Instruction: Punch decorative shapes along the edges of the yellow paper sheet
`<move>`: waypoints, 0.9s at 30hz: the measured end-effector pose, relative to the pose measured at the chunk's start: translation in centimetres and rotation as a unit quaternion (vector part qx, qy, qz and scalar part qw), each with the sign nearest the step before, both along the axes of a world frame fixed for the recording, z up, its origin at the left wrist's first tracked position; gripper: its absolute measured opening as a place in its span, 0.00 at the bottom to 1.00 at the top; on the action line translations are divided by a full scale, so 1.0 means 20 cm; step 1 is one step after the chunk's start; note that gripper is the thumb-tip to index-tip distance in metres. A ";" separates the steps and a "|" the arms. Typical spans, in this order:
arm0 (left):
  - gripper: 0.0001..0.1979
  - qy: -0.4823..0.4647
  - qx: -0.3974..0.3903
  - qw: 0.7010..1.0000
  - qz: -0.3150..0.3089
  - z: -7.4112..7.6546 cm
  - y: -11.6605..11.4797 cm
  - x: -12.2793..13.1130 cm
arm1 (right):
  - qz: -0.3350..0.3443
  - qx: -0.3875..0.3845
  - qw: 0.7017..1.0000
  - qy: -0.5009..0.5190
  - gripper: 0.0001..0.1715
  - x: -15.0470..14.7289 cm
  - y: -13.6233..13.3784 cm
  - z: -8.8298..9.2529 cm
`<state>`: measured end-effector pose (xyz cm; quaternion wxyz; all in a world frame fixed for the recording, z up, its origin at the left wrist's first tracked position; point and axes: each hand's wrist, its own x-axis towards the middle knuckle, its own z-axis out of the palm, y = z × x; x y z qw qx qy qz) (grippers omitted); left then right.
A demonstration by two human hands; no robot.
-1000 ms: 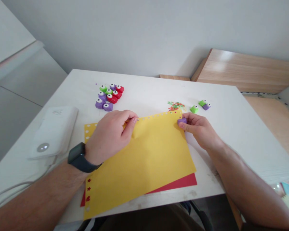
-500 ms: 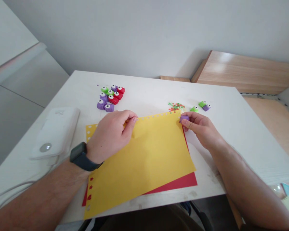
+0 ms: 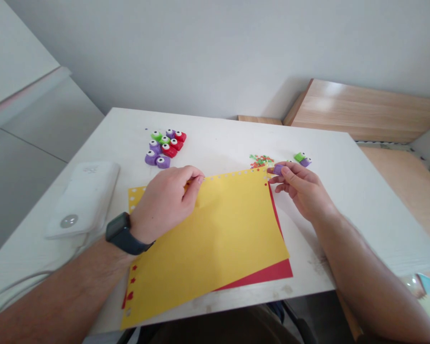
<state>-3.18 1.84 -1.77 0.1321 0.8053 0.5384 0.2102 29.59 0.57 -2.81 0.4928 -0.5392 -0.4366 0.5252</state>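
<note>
A yellow sheet of paper (image 3: 215, 234) lies over a red sheet (image 3: 261, 277), with small shapes punched along its far and left edges and a star hole near its far right corner. My left hand (image 3: 172, 198) pinches the far edge of the yellow sheet between thumb and fingers. Between the thumb and fingers of my right hand (image 3: 301, 184) is a small purple craft punch (image 3: 278, 170), held just off the sheet's right corner. Small green and red paper cutouts (image 3: 261, 161) are heaped behind that corner.
Several purple, green and red punches (image 3: 165, 148) stand grouped at the back left. A green punch (image 3: 299, 156) and a purple punch (image 3: 306, 162) lie at the right. A white device (image 3: 82, 200) with a cable rests on the left of the white table (image 3: 215, 138).
My right hand has lifted the purple punch away from the yellow sheet's right edge, uncovering a star-shaped hole there. My left hand keeps its pinch on the far edge.
</note>
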 end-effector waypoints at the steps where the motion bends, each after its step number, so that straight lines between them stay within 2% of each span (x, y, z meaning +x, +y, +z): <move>1: 0.13 0.000 0.000 1.000 0.000 0.00 0.00 0.00 | 0.003 -0.001 1.000 0.008 0.18 0.00 0.00 0.00; 5: 0.13 0.000 0.006 1.000 0.000 0.00 0.00 0.00 | 0.006 -0.004 1.000 0.003 0.18 0.00 0.00 0.02; 10: 0.12 0.002 0.007 1.000 -0.003 0.00 0.00 0.00 | -0.005 0.013 0.999 -0.050 0.22 0.02 0.01 0.01; 13: 0.12 -0.002 0.007 1.000 -0.002 0.00 0.00 0.00 | 0.006 0.022 0.992 -0.128 0.23 0.05 0.01 0.00; 16: 0.12 0.000 0.004 1.000 -0.002 0.01 0.00 0.01 | 0.018 0.040 0.966 -0.254 0.24 0.09 0.02 -0.02; 18: 0.12 -0.002 0.002 1.000 -0.003 0.01 0.00 0.01 | 0.020 0.045 0.953 -0.298 0.26 0.11 0.02 -0.03; 23: 0.13 -0.003 0.002 1.000 -0.002 0.01 0.00 0.01 | 0.005 0.048 0.960 -0.277 0.29 0.12 0.02 -0.04; 27: 0.12 -0.006 0.006 1.000 -0.002 0.00 0.00 0.01 | -0.025 0.051 0.965 -0.258 0.27 0.10 0.02 -0.03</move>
